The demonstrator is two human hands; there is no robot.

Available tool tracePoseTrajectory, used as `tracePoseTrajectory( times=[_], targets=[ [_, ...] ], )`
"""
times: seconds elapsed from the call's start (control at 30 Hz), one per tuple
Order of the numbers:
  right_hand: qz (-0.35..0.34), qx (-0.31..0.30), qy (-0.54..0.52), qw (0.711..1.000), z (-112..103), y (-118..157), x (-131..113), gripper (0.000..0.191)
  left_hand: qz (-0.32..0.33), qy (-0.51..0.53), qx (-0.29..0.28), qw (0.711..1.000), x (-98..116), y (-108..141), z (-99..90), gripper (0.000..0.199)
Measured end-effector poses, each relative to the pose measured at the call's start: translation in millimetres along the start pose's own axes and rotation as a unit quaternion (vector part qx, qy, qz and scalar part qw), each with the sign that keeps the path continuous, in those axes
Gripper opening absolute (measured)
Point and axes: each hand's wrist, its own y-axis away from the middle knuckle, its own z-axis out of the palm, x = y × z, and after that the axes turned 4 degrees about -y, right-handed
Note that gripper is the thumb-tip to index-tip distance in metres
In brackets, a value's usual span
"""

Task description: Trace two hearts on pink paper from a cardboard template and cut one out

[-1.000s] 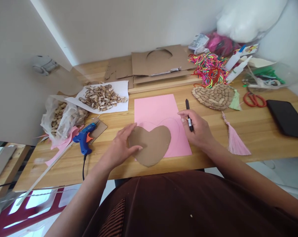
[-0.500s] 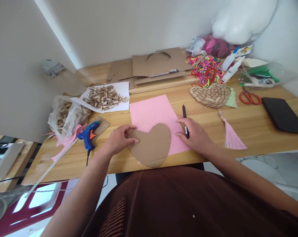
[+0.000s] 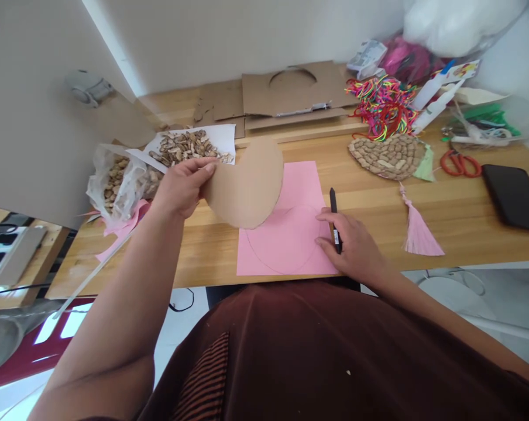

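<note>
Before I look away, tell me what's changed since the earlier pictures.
The left hand has lifted the heart-shaped cardboard cutout up and away from the person, uncovering the lower part of the heart outline on the pink paper. Nothing was let go. The right hand still holds the black pen; the peanut-covered heart stayed put.

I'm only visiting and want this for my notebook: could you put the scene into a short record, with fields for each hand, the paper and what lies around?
Left hand: holds up a cardboard heart by its edge
Right hand: has a black pen in its fingers, fingertips over the paper's right edge
Pink paper: on the table, bearing a thin curved outline; partly hidden by the heart
To the right: peanut-shell-covered piece, pink tassel, red-handled scissors
To the left: peanut shells on white paper
</note>
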Motion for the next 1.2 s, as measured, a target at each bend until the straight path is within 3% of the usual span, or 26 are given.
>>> tracePoseTrajectory(
  times=[0.13, 0.27, 0.5, 0.63, 0.77, 0.87, 1.1, 1.2],
  targets=[
    [0.032, 0.042, -0.041, 0.998, -7.0, -5.3, 1.6, 0.038, -0.007, -0.017, -0.011, 1.000, -6.6, -32.7, 35.2, 0.044],
    [0.076, 0.059, -0.077, 0.992, -13.7, -28.0, 8.3, 0.035, -0.005, -0.034, -0.020, 0.999, -18.6, -52.6, 67.0, 0.036],
    [0.150, 0.056, -0.152, 0.975, -3.9, -93.4, 30.6, 0.038, 0.008, -0.090, -0.024, 0.996, -40.5, -70.5, 91.0, 0.030],
    [0.160, 0.044, -0.127, 0.978, 5.4, -119.8, 38.5, 0.040, 0.016, -0.149, -0.013, 0.989, -44.9, -71.8, 94.9, 0.032],
    [0.111, 0.042, -0.097, 0.988, 13.1, -126.7, 41.8, 0.041, 0.041, -0.203, 0.003, 0.978, -40.7, -65.0, 95.4, 0.033],
    [0.066, 0.055, -0.063, 0.994, 18.8, -124.0, 45.8, 0.040, 0.055, -0.227, -0.005, 0.972, -38.0, -59.2, 90.6, 0.045],
    [0.023, 0.055, -0.047, 0.997, 21.7, -118.6, 51.2, 0.042, 0.049, -0.151, -0.123, 0.980, -36.3, -53.6, 63.7, 0.082],
    [0.028, 0.048, -0.054, 0.997, 19.0, -118.4, 51.0, 0.043, 0.077, -0.187, -0.172, 0.964, -32.7, -53.1, 52.4, 0.095]
  ],
)
